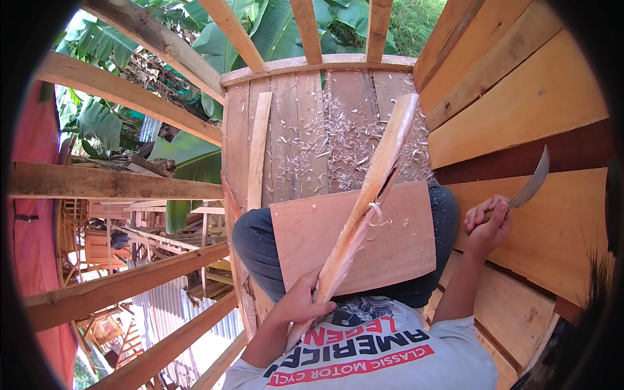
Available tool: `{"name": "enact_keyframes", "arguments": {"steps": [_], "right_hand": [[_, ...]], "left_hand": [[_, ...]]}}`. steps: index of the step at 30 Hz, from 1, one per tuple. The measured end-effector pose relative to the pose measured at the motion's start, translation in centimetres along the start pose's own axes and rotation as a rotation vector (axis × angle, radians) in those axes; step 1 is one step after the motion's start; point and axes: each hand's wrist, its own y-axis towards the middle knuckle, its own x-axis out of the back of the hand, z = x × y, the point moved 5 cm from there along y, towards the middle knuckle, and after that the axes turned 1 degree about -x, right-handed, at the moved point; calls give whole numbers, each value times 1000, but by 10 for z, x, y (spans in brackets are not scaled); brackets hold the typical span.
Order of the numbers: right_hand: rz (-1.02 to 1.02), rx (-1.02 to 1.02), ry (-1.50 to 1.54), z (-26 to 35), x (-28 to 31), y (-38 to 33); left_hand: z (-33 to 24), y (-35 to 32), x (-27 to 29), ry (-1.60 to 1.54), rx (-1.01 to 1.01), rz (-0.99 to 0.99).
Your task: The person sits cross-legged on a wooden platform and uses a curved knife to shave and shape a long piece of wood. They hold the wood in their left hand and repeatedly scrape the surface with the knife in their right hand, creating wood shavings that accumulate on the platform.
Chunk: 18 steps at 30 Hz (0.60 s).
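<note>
My left hand (306,300) is closed round the near end of a long, rough wooden strip (367,195). The strip slants away to the upper right over a flat wooden board (406,237) that lies across my lap. A thin curled shaving (376,209) clings to the strip's right edge near its middle. Out to the right, my right hand (487,221) grips the handle of a knife with a curved blade (534,182). The blade points up and away, apart from the wood. Most of the handle is hidden in my fingers.
Wood shavings (312,143) litter the plank floor (279,156). Another narrow wooden strip (259,149) lies there on the left. A plank wall (520,123) stands close on the right, near the knife. Spaced wooden rails (117,188) line the left side, with banana leaves (273,32) beyond.
</note>
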Motion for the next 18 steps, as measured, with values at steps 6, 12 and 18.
{"name": "enact_keyframes", "arguments": {"steps": [6,12,18], "right_hand": [[1088,-176,-592,-17,-55,-71],[1098,-342,-518,-34,-71,-89],[1181,-358,-490,-30,-66,-89]], "left_hand": [[-17,7,8,87,-72,-103],[-41,1,1,140,-108,-186],[-47,-1,1,217,-164,-231]]}}
